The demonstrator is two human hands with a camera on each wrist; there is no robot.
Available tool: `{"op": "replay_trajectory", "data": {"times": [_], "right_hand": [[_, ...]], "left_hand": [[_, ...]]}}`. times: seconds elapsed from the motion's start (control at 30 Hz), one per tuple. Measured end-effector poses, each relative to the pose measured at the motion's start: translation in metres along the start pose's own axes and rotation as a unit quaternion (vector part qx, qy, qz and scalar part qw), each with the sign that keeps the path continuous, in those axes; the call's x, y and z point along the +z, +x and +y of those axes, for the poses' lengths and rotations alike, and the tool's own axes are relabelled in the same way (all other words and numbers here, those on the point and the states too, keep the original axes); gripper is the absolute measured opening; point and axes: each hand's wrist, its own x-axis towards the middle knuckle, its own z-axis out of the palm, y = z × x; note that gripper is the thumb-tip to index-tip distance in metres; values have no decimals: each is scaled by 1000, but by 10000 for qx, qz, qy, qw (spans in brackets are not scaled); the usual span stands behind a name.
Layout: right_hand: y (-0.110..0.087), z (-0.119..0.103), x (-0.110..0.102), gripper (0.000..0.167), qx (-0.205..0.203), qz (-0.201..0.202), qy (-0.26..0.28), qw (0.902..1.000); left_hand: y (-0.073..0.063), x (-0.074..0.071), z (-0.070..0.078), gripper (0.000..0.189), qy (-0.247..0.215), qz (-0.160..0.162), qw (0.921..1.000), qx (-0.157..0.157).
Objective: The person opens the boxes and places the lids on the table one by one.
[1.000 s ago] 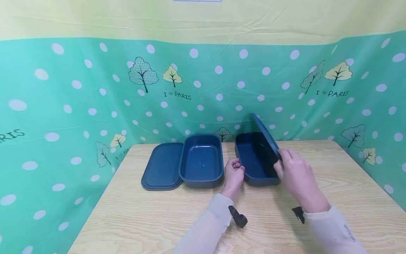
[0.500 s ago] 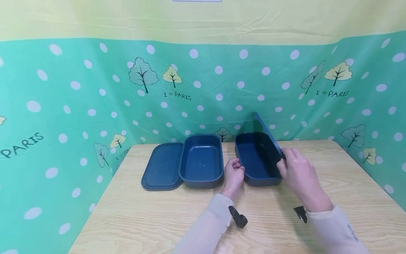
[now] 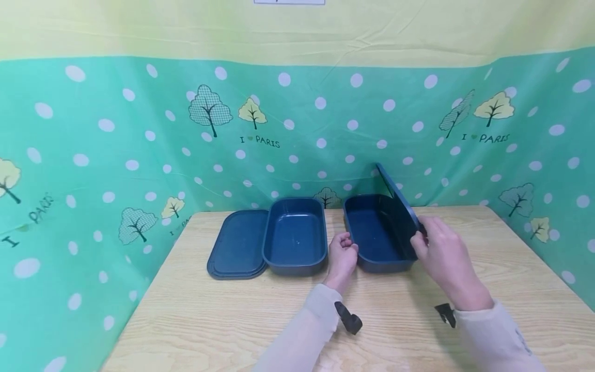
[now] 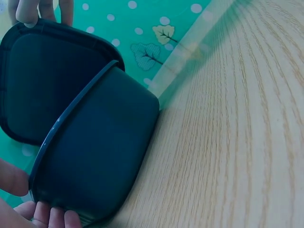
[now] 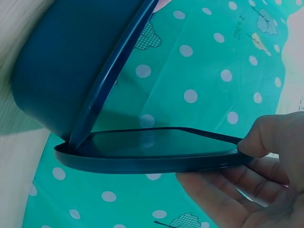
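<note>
A dark blue rectangular food container (image 3: 385,266) stands at the back right of the table. My left hand (image 3: 343,261) holds its near left corner, with the thumb at the rim and the fingers curled against the outer wall (image 4: 102,142). Above the container's right side leans a matching lid (image 3: 400,195), tilted up steeply. My right hand (image 3: 443,253) pinches the lid's near edge, thumb on one face and fingers on the other. In the right wrist view, the lid's far end (image 5: 95,162) meets the container's rim.
Left of my left hand stands a second open blue container (image 3: 295,270). Beside it a flat blue lid (image 3: 240,245) lies on the wooden table (image 3: 223,325). A green dotted cloth (image 3: 302,139) hangs close behind the containers and along both sides.
My right hand has moved slightly right, and the lid in it has shifted right with it. My left hand and both containers have stayed in place.
</note>
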Motion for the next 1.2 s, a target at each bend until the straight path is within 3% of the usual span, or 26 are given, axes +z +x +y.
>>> {"op": "replay_trajectory", "data": {"times": [0.17, 0.4, 0.63, 0.87, 1.2], "right_hand": [[1, 4, -2, 25, 50, 52, 74, 9999], [0, 7, -5, 24, 74, 188, 150, 9997], [-2, 12, -7, 23, 357, 260, 330, 9985], [-3, 18, -8, 20, 375, 604, 392, 9967], [-5, 22, -13, 23, 779, 551, 512, 9941]], "left_hand": [[1, 1, -1, 33, 14, -18, 10000, -32], [-3, -1, 2, 31, 68, -93, 9997, 196], [0, 1, 1, 32, 32, 17, 9999, -100], [0, 0, 1, 33, 32, -38, 10000, -49], [0, 0, 3, 34, 100, 13, 9999, -47]]}}
